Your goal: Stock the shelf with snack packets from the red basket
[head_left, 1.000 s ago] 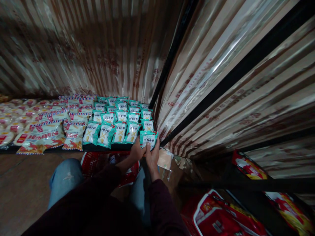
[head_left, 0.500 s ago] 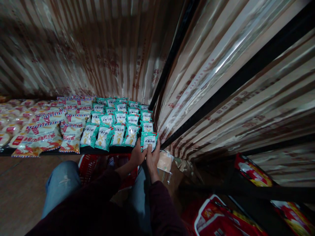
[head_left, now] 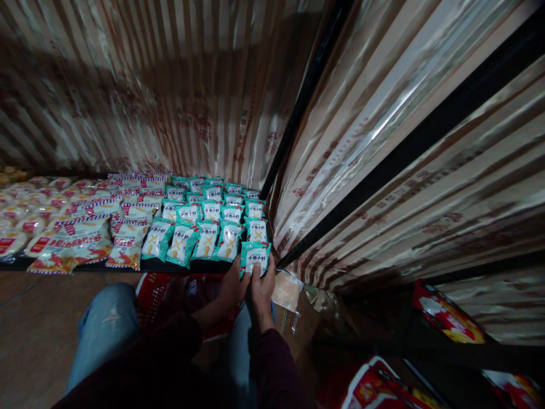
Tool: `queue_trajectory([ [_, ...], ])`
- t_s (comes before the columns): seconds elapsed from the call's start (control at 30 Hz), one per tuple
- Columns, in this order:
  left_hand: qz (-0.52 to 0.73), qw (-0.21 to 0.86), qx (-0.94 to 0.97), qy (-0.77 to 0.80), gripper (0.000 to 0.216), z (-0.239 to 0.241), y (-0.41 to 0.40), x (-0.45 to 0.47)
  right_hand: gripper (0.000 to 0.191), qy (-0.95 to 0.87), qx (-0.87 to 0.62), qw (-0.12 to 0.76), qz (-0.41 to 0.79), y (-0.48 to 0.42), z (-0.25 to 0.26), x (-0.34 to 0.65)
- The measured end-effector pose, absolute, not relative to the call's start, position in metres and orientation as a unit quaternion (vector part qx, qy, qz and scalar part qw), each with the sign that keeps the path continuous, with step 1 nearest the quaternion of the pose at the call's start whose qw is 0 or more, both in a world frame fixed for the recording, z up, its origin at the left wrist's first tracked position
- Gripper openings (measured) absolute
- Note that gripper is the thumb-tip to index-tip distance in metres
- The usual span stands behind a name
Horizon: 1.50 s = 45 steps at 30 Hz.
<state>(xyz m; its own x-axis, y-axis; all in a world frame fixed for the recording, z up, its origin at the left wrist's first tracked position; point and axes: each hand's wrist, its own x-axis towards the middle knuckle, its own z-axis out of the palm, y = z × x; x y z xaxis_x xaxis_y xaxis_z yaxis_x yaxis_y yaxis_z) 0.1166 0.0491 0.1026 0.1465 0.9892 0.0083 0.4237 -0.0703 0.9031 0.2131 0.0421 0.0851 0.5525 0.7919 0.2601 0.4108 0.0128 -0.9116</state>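
Both my hands grip one teal snack packet (head_left: 256,255) at the front right corner of a low dark shelf (head_left: 170,266). My left hand (head_left: 232,287) holds its lower left edge with fingers closed. My right hand (head_left: 261,287) pinches its lower right side, thumb on the front. Behind and left of it lie rows of several more teal snack packets (head_left: 204,218), overlapping and face up.
Red-and-white striped snack bags (head_left: 85,236) fill the shelf's left part. A red basket (head_left: 155,292) sits on the floor under my arms, by my jeans-clad knee (head_left: 106,326). Shiny striped curtains (head_left: 383,142) with black frame bars close off the back and right. Red bags (head_left: 383,386) lie lower right.
The view has shifted slightly; my hands and the held packet sit a little lower in the picture. Both hands keep their grip on the packet at the shelf corner.
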Motion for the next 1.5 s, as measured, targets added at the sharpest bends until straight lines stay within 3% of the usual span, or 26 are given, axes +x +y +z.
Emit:
queue_trajectory([
  [0.1, 0.361, 0.342, 0.664, 0.558, 0.047, 0.094, 0.043, 0.109, 0.062, -0.423, -0.691, 0.555, 0.187, 0.035, 0.080, 0.211],
  [0.23, 0.423, 0.187, 0.688, 0.558, 0.034, 0.094, 0.041, 0.092, 0.063, -0.404, -0.698, 0.558, 0.195, 0.034, 0.081, 0.212],
  [0.4, 0.450, 0.087, 0.697, 0.551, 0.039, 0.094, 0.057, 0.078, 0.065, -0.393, -0.685, 0.573, 0.218, 0.046, 0.090, 0.212],
  [0.9, 0.462, 0.149, 0.689, 0.539, 0.048, 0.063, 0.076, 0.088, 0.054, -0.478, -0.661, 0.532, 0.225, 0.085, 0.093, 0.214],
  [1.27, 0.532, 0.286, 0.586, 0.541, 0.051, 0.114, 0.104, 0.082, 0.051, -0.450, -0.640, 0.566, 0.260, 0.080, 0.094, 0.210],
  [1.5, 0.508, 0.378, 0.526, 0.567, 0.051, 0.132, 0.135, 0.092, 0.056, -0.426, -0.641, 0.566, 0.294, 0.092, 0.088, 0.208],
])
